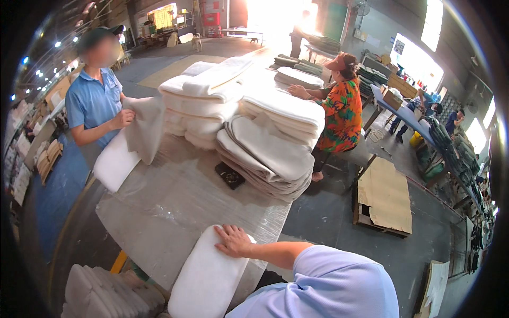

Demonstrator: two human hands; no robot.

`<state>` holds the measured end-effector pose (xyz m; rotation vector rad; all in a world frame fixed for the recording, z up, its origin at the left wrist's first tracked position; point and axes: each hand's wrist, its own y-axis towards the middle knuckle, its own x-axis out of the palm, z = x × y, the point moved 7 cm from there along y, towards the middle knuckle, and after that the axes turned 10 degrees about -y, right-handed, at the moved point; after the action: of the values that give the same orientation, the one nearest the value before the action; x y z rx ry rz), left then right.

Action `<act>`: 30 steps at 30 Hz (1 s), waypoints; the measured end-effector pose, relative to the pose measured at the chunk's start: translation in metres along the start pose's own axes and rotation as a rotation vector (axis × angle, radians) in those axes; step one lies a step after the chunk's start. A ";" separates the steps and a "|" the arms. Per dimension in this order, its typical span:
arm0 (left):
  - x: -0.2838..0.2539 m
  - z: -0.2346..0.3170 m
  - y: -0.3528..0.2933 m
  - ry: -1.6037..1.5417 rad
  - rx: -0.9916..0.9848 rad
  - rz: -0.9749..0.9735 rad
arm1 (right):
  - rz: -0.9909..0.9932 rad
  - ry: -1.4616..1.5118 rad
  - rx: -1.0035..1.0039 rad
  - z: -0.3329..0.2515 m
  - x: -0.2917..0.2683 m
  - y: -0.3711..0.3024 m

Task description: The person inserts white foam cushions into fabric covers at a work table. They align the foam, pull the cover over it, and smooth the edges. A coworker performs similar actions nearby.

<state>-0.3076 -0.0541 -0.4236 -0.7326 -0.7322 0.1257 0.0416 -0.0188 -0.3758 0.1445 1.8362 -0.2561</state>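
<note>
My right hand (234,242) lies flat, fingers stretched out, on the upper end of a long white pad (204,275) with rounded corners. The pad rests at the near edge of a table (159,204) covered in clear plastic. My left hand is out of the picture. Farther up the table stand a pile of grey fabric covers (265,153) and tall stacks of thick white pads (204,95). Beside the grey pile lies a flat black rectangular thing (229,175) with round marks.
Across the table at left, a person in a blue shirt (98,100) holds a grey cover (143,124) over another white pad (114,161). A person in a floral shirt (342,114) touches the far stack. Cardboard (384,193) covers a pallet at right; bundled pads (106,294) stand below left.
</note>
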 end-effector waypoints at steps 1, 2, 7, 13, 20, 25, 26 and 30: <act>-0.003 0.004 -0.004 -0.013 0.013 0.004 | 0.008 -0.001 -0.015 -0.003 -0.001 0.004; -0.011 -0.001 -0.010 -0.021 0.002 0.010 | 0.004 -0.004 -0.004 0.000 0.002 0.001; -0.074 -0.016 -0.048 -0.171 -0.014 0.036 | -0.047 -0.018 0.051 0.010 0.019 0.009; -0.143 -0.033 -0.078 -0.261 -0.063 0.160 | 0.040 -0.041 -0.019 0.007 0.035 0.014; -0.134 -0.061 -0.066 -0.597 0.048 0.081 | 0.137 -0.086 -0.082 -0.012 0.026 0.007; -0.123 -0.061 -0.064 -0.614 0.096 0.079 | 0.139 -0.097 -0.102 -0.009 0.029 0.005; -0.122 -0.062 -0.060 -0.632 0.093 0.052 | 0.143 -0.095 -0.102 -0.008 0.029 0.006; -0.125 -0.066 -0.045 -0.619 0.081 -0.039 | 0.172 -0.074 -0.130 -0.011 0.028 0.007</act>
<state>-0.3650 -0.1685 -0.4984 -0.6009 -1.3221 0.3540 0.0247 -0.0105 -0.4001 0.1983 1.7491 -0.0214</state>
